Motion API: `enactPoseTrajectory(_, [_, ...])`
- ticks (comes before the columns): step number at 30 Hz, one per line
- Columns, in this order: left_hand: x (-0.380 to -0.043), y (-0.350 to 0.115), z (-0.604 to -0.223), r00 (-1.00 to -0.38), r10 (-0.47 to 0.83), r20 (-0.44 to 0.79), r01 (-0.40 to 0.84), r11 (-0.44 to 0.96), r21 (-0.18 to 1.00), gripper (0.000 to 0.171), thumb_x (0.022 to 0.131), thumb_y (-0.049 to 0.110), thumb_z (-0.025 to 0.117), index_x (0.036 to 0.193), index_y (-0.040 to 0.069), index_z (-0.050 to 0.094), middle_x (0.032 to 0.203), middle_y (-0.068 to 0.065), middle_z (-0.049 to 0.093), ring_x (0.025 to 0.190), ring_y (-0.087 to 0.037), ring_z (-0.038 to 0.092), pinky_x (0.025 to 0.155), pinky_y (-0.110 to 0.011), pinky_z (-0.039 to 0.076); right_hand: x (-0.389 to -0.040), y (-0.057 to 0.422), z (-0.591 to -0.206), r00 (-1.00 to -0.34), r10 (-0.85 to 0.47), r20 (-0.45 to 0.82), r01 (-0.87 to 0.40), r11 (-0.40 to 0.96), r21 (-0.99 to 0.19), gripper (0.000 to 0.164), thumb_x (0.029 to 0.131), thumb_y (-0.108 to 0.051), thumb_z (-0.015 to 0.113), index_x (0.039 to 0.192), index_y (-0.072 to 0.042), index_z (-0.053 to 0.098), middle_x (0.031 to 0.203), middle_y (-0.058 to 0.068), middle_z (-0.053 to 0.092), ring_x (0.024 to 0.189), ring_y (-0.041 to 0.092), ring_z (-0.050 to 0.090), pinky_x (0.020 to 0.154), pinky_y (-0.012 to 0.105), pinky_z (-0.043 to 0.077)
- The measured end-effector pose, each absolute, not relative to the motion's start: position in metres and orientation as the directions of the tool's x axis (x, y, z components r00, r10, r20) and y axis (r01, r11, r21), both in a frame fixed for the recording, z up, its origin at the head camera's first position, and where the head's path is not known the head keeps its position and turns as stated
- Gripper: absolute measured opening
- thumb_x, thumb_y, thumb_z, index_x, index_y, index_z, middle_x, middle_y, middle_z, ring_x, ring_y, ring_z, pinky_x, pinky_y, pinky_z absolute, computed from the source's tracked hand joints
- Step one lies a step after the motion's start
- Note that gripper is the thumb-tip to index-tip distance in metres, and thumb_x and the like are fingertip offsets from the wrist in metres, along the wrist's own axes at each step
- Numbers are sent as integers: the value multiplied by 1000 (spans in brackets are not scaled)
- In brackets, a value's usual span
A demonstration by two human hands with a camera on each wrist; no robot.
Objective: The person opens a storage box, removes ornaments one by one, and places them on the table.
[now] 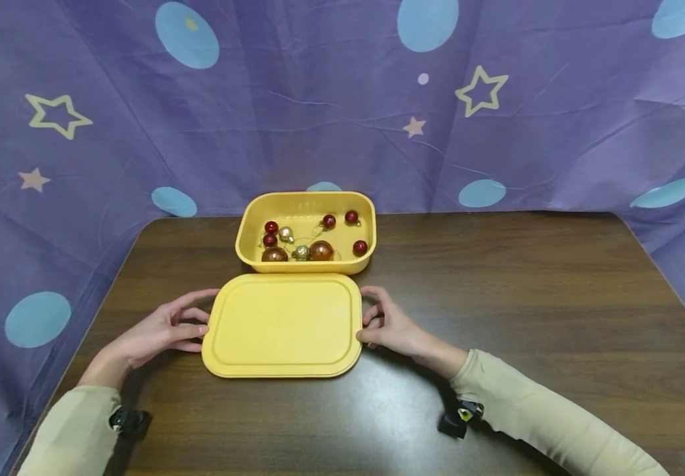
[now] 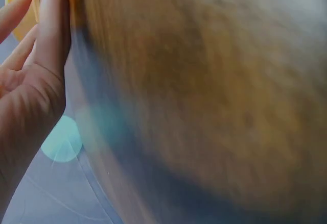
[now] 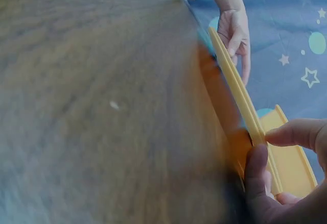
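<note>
A yellow rectangular lid (image 1: 285, 325) lies flat-looking over the table in front of the yellow box (image 1: 244, 250). On its right edge my right hand (image 1: 395, 330) pinches the rim between thumb and fingers; the right wrist view shows the lid (image 3: 240, 99) edge-on in that hand (image 3: 296, 168). My left hand (image 1: 161, 330) is at the opposite edge, its spread, fairly straight fingers right at the rim. Inside the box are several small red ornament balls (image 1: 360, 248), two larger amber balls (image 1: 321, 250) and small gold ones (image 1: 285, 234).
The brown wooden table (image 1: 527, 317) extends widely to the right of the box and lid. A purple curtain (image 1: 330, 99) with stars and blue spots hangs right behind the table's back edge. Each wrist wears a small black camera, such as the left one (image 1: 131, 422).
</note>
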State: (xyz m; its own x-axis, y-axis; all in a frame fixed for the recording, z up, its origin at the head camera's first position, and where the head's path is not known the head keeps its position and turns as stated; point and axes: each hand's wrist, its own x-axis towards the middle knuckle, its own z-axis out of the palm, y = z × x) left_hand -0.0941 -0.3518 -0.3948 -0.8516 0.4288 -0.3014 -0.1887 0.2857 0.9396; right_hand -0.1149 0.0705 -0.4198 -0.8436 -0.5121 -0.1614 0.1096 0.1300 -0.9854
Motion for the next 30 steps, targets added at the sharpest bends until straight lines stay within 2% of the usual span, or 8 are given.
enactPoseTrajectory(8, [-98, -350, -398, -833, 459, -308, -215, 244, 946, 63, 96, -1, 57, 151, 5, 27, 111, -20, 58, 98, -24, 65, 80, -44, 54, -115, 73, -414, -844, -477, -243, 153, 220, -963, 76, 75, 7, 71, 140, 2, 32, 92, 15, 54, 64, 15, 58, 59, 32, 54])
enactPoseTrajectory(14, [-98, -345, -396, -833, 434, -344, -235, 286, 929, 67, 95, 1, 59, 150, -4, 22, 111, -23, 50, 96, -21, 63, 80, -45, 54, -115, 77, -409, -839, -466, -282, 167, 273, -947, 73, 77, 5, 72, 139, 2, 34, 91, 14, 55, 65, 16, 57, 60, 33, 55])
enactPoseTrajectory(20, [-99, -341, -392, -839, 417, -350, -230, 311, 922, 69, 95, 2, 60, 150, -8, 20, 109, -22, 47, 94, -17, 62, 80, -42, 54, -119, 80, -409, -827, -490, -277, 180, 236, -955, 69, 78, 7, 70, 137, 7, 35, 90, 15, 55, 68, 17, 59, 64, 33, 56])
enactPoseTrajectory(30, [-103, -335, -388, -837, 420, -350, -195, 369, 909, 68, 93, 1, 62, 147, -11, 23, 101, -21, 55, 90, -16, 63, 81, -38, 54, -121, 84, -409, -818, -488, -304, 225, 215, -950, 66, 79, 7, 70, 137, 7, 38, 92, 17, 57, 72, 19, 63, 70, 34, 57])
